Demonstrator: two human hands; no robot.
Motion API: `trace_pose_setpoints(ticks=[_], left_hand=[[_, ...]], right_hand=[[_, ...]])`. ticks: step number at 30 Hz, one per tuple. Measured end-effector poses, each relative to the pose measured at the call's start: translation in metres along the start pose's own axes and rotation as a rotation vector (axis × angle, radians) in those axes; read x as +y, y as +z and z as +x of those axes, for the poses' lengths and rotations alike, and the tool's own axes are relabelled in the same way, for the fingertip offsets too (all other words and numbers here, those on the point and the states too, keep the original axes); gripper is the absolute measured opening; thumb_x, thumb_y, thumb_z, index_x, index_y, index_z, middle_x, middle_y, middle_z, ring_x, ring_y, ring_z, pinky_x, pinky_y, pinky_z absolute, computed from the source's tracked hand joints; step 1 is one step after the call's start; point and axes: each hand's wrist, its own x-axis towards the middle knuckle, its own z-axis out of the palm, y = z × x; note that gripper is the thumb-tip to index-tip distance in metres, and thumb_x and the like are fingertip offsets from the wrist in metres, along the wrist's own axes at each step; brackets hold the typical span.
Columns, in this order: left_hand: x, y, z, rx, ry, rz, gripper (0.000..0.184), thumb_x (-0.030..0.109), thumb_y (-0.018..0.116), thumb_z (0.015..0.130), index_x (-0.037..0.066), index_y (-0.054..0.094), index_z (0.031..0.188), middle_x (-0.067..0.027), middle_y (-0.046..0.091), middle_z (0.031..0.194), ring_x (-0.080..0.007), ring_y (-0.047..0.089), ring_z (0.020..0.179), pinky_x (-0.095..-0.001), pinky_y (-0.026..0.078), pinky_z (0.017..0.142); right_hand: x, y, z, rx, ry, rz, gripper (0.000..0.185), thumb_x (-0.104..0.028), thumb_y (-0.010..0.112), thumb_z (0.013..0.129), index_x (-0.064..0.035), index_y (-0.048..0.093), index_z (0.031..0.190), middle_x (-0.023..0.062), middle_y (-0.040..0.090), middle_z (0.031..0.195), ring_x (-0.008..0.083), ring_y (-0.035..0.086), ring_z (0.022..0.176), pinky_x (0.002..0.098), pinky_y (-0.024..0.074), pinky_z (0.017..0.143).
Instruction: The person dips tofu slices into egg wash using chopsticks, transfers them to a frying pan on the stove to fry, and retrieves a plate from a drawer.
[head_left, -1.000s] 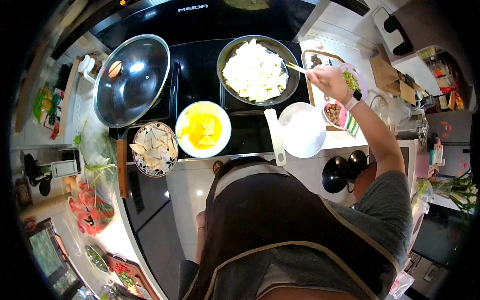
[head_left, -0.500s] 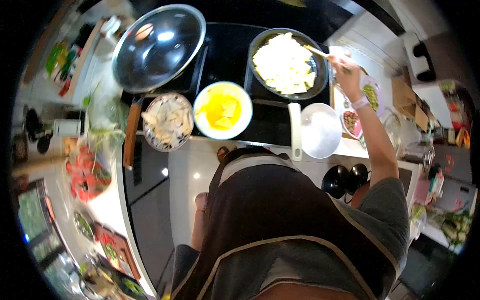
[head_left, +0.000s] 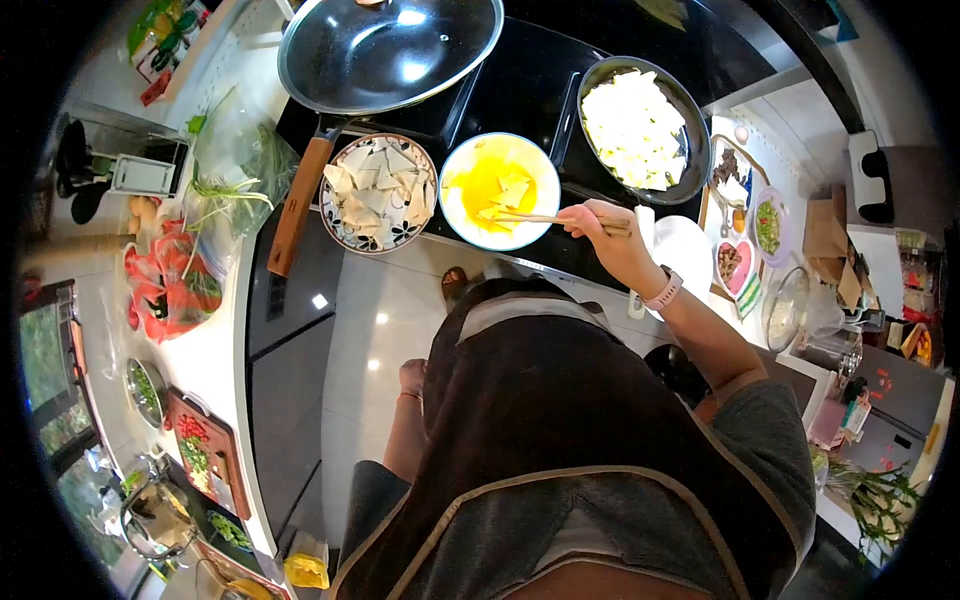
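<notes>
My right hand (head_left: pixel 608 238) is closed around a pair of wooden chopsticks (head_left: pixel 535 217). Their tips dip into a white bowl (head_left: pixel 549 180) of yellow liquid like beaten egg, where several pale flat pieces (head_left: pixel 513 189) lie. Left of the bowl, a patterned plate (head_left: pixel 427 208) carries more thin white pieces (head_left: pixel 375 185). Behind my right hand, a dark frying pan (head_left: pixel 700 150) on the cooktop is filled with pale yellow-white pieces (head_left: pixel 630 125). My left hand (head_left: pixel 412 375) hangs low beside my apron, fingers curled, with nothing visible in it.
A lidded pan (head_left: pixel 390 50) with a wooden handle (head_left: pixel 303 200) occupies the cooktop's left. To the right are a white pan (head_left: pixel 682 262) and a tray (head_left: pixel 712 215) with small food portions. Bags of greens (head_left: pixel 235 160) and a chopping board (head_left: pixel 212 450) line the left counter.
My right hand has moved left and down from the frying pan to the bowl, bringing the chopsticks into the yellow liquid. The camera view has shifted, so the cooktop sits further right and higher.
</notes>
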Motion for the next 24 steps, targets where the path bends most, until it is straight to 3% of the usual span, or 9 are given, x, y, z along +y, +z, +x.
trace_pose_setpoints(ticks=[1,5,7,11,17,19,22,23,24], left_hand=[[-0.003,0.000,0.001,-0.082,0.063,0.234,0.030,0.037,0.052,0.077,0.013,0.069,0.081,-0.0111,0.066,0.082,-0.0297,0.062,0.082,-0.0391,0.050,0.075],[-0.015,0.009,-0.007,-0.117,0.030,0.188,0.029,0.038,0.053,0.076,0.014,0.069,0.079,-0.0115,0.066,0.080,-0.0300,0.062,0.081,-0.0383,0.050,0.073],[-0.012,0.006,-0.015,-0.026,-0.150,-0.166,0.029,0.039,0.055,0.074,0.014,0.069,0.079,-0.0112,0.066,0.079,-0.0291,0.063,0.079,-0.0375,0.050,0.070],[-0.007,-0.005,-0.017,-0.001,-0.051,-0.056,0.025,0.031,0.055,0.077,0.009,0.066,0.072,-0.0095,0.065,0.070,-0.0247,0.063,0.067,-0.0351,0.049,0.063],[-0.044,0.023,0.004,0.056,-0.048,-0.618,0.016,0.013,0.052,0.081,0.005,0.058,0.069,-0.0030,0.055,0.058,-0.0145,0.052,0.051,-0.0281,0.043,0.048],[-0.029,0.011,0.000,0.044,-0.192,-0.711,0.012,0.012,0.054,0.081,0.006,0.058,0.072,-0.0031,0.054,0.058,-0.0148,0.052,0.051,-0.0276,0.042,0.046],[-0.031,0.017,0.001,0.082,-0.202,-0.757,0.014,0.012,0.054,0.081,0.005,0.059,0.070,-0.0036,0.056,0.058,-0.0153,0.052,0.051,-0.0284,0.042,0.048],[-0.034,0.020,0.002,0.095,-0.189,-0.762,0.015,0.013,0.053,0.080,0.005,0.059,0.069,-0.0037,0.056,0.058,-0.0154,0.053,0.052,-0.0288,0.042,0.048],[-0.036,0.019,0.004,0.038,-0.122,-0.521,0.018,0.014,0.053,0.080,0.004,0.059,0.066,-0.0040,0.057,0.058,-0.0157,0.053,0.053,-0.0291,0.042,0.050]], right_hand=[[0.002,0.003,0.000,0.028,0.073,0.072,0.023,-0.017,0.053,0.093,0.0022,0.066,0.091,0.0043,0.063,0.074,0.0082,0.055,0.063,0.0220,0.0454,0.059],[0.002,0.006,-0.003,0.064,0.280,0.167,0.031,-0.024,0.049,0.095,0.0003,0.067,0.092,0.0064,0.064,0.074,0.0096,0.059,0.065,0.0224,0.0494,0.063],[0.002,0.006,-0.004,0.104,0.329,0.224,0.032,-0.026,0.049,0.095,-0.0004,0.068,0.092,0.0065,0.064,0.073,0.0098,0.059,0.065,0.0222,0.0495,0.062],[0.005,0.004,-0.006,0.137,0.338,0.251,0.036,-0.030,0.048,0.095,-0.0011,0.069,0.091,0.0062,0.063,0.073,0.0095,0.058,0.065,0.0217,0.0497,0.061],[-0.009,-0.005,-0.005,0.074,0.485,0.267,0.038,-0.032,0.046,0.095,-0.0017,0.069,0.091,0.0043,0.062,0.074,0.0092,0.057,0.067,0.0209,0.0506,0.064],[-0.013,-0.007,-0.005,0.055,0.508,0.274,0.038,-0.032,0.045,0.095,-0.0028,0.069,0.092,0.0037,0.061,0.075,0.0094,0.057,0.067,0.0207,0.0508,0.065],[-0.015,-0.008,-0.008,-0.087,0.435,0.175,0.029,-0.024,0.050,0.094,-0.0028,0.069,0.092,0.0047,0.061,0.074,0.0103,0.056,0.067,0.0211,0.0491,0.063],[-0.015,-0.009,-0.009,-0.190,0.201,0.013,0.026,-0.020,0.050,0.094,-0.0015,0.068,0.094,0.0066,0.062,0.078,0.0117,0.057,0.069,0.0219,0.0485,0.063],[-0.016,-0.009,-0.010,-0.290,-0.034,-0.147,0.024,-0.016,0.050,0.094,-0.0003,0.068,0.095,0.0085,0.062,0.082,0.0132,0.057,0.071,0.0226,0.0478,0.063]])
